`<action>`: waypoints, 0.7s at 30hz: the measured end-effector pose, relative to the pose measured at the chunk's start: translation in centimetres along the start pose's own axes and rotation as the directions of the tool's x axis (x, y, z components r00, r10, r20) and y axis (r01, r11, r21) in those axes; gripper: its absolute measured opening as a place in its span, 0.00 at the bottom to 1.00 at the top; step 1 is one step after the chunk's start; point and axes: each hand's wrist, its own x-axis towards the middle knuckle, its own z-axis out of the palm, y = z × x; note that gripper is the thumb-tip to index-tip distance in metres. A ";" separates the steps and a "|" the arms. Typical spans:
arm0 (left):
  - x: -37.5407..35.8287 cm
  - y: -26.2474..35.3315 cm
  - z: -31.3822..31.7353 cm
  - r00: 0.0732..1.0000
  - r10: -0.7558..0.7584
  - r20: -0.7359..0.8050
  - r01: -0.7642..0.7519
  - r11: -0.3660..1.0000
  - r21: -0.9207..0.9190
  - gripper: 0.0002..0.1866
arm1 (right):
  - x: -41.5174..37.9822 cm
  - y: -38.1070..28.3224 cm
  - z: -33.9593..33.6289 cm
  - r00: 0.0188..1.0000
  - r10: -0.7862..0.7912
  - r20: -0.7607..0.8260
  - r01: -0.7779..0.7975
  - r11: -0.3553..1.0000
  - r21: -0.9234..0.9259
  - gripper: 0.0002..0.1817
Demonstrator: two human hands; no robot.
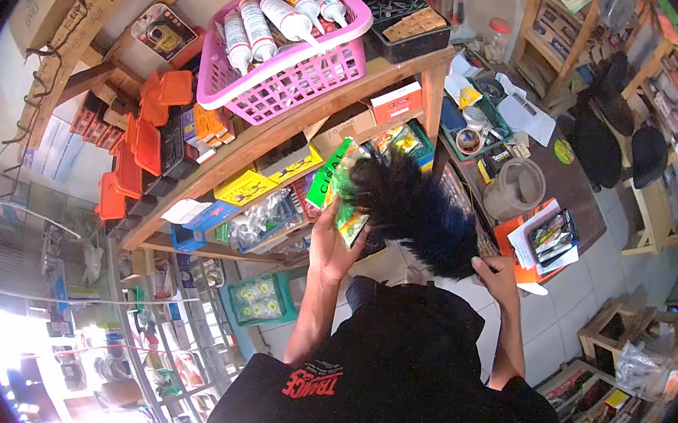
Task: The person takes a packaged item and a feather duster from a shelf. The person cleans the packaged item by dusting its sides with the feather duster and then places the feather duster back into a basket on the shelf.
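My left hand (337, 242) grips a green and yellow packet (347, 211) by its lower part, in front of the wooden shelf (281, 134). In my right hand (498, 277) is a black feather duster (421, 211); the fingers are closed at its near end, and the handle is hidden. The duster's fluffy far end touches or overlaps the packet. Behind the packet stands a bright green box (326, 179) with large lettering, partly covered.
A pink basket (286, 84) of sealant tubes stands on the shelf top beside a black tray (409, 35). Yellow boxes (245, 189) line the tier below. At right, a dark table (588, 204) carries a clear tub (515, 188) and papers. Low wooden stools (617, 332) stand on the tiles.
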 end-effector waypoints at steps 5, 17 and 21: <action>1.4 -1.1 -1.8 0.974 0.036 0.222 -0.004 0.989 -0.146 0.19 | -0.2 1.4 -0.2 0.988 -0.102 0.118 0.106 0.994 -0.027 0.26; 1.4 -2.8 -10.5 0.895 -0.362 0.259 0.266 0.902 0.341 0.28 | -0.1 -0.7 -7.3 0.951 0.030 0.306 -0.048 0.998 0.051 0.28; -0.2 -2.3 -6.2 0.836 -0.450 0.313 0.452 0.889 0.072 0.32 | -0.1 -1.1 -8.5 0.941 0.075 0.331 -0.095 0.994 0.047 0.24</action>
